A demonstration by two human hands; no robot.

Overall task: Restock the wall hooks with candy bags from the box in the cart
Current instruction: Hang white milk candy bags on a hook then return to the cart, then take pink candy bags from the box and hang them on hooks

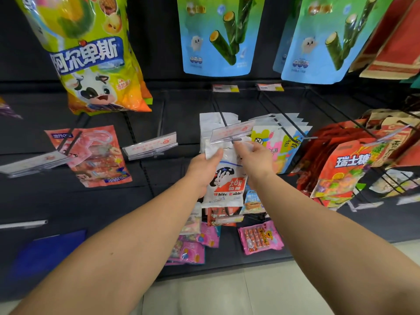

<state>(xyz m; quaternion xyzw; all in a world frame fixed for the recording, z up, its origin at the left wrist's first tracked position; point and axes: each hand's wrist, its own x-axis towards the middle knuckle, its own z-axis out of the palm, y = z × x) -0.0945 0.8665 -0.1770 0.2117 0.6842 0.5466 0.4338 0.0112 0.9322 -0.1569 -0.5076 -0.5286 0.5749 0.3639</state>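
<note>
**Soft candy bag held up to the hook tip**

Pinched by its top edge in both hands: White Rabbit bag [223, 180], hanging just below the clear price flap [229, 133]. Left hand [204, 164] fingers closed on the upper left corner, right hand [252, 159] fingers closed on the upper right, beside the hook [236, 139] tip. Likely light, floppy, slick film; best gripped near the hang hole, stretched taut.

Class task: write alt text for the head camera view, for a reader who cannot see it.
Two bare hands, left hand and right hand, hold a White Rabbit candy bag up to a wall hook on a dark display. Other snack bags hang around it.
</note>
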